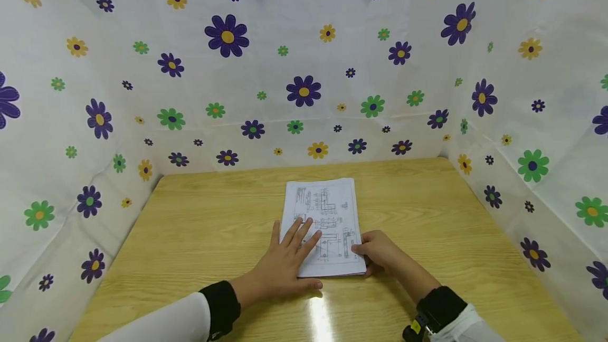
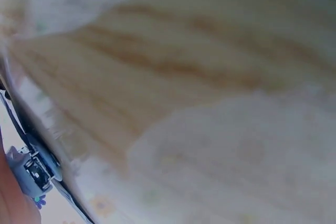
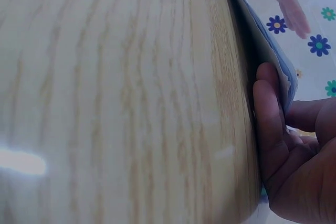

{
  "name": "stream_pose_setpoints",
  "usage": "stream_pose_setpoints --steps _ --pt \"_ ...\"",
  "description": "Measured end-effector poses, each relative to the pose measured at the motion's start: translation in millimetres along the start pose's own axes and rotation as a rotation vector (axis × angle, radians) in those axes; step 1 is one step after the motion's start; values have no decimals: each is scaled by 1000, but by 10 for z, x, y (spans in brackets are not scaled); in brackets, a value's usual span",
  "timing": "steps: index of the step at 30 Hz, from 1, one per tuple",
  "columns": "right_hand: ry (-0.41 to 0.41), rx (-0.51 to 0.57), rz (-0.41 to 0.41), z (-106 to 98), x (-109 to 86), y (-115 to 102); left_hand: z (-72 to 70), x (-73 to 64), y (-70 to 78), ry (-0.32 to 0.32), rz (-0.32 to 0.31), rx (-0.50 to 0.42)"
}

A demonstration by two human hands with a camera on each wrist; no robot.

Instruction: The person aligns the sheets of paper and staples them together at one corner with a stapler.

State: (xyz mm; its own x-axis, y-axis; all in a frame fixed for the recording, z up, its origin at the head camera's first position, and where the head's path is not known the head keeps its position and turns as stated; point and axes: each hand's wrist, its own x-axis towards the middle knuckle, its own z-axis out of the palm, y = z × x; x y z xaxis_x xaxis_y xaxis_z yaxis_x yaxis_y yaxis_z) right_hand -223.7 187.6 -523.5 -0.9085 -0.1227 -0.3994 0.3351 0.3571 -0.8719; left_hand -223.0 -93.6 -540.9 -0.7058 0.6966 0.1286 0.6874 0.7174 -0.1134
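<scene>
A thin stack of printed sheets [image 1: 339, 194] with line drawings, like technical drawings, lies on the wooden table [image 1: 204, 220] near its middle. Over the lower left of the top sheet, my left hand [image 1: 287, 260] is spread with straight fingers, its thumb reaching past the near edge. At the near right corner my right hand [image 1: 380, 252] pinches the sheets, thumb on top and fingers underneath. The right wrist view shows the stack's edge [image 3: 286, 80] between thumb and fingers, lifted slightly off the table. The left wrist view is blurred and shows little of the hand.
White cloth [image 1: 266, 9] printed with flowers hangs round the back and both sides of the table. Black bands [image 1: 223, 307] circle both wrists, and a small dark device [image 1: 415, 329] hangs by the right one. Light glares off the near table edge.
</scene>
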Motion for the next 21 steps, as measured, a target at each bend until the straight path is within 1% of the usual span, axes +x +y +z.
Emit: stream_pose_setpoints --steps 2,6,9,11,14,18,21 --pt "-6 6 1 3 6 7 -12 -9 1 5 -16 -2" --pt "-12 10 6 12 11 20 -7 -36 -9 35 -33 -19" --pt "-6 6 15 13 14 32 -19 -61 -22 38 -42 -60" --pt "-5 7 19 13 13 36 -61 -83 -31 19 -67 -83" --pt "-4 11 24 13 10 34 -153 -132 -48 -12 -134 -144" --pt "3 8 28 10 0 9 -287 -213 -64 -90 -227 -194" --pt "14 5 29 2 -5 -5 -366 -269 -71 -154 -264 -208"
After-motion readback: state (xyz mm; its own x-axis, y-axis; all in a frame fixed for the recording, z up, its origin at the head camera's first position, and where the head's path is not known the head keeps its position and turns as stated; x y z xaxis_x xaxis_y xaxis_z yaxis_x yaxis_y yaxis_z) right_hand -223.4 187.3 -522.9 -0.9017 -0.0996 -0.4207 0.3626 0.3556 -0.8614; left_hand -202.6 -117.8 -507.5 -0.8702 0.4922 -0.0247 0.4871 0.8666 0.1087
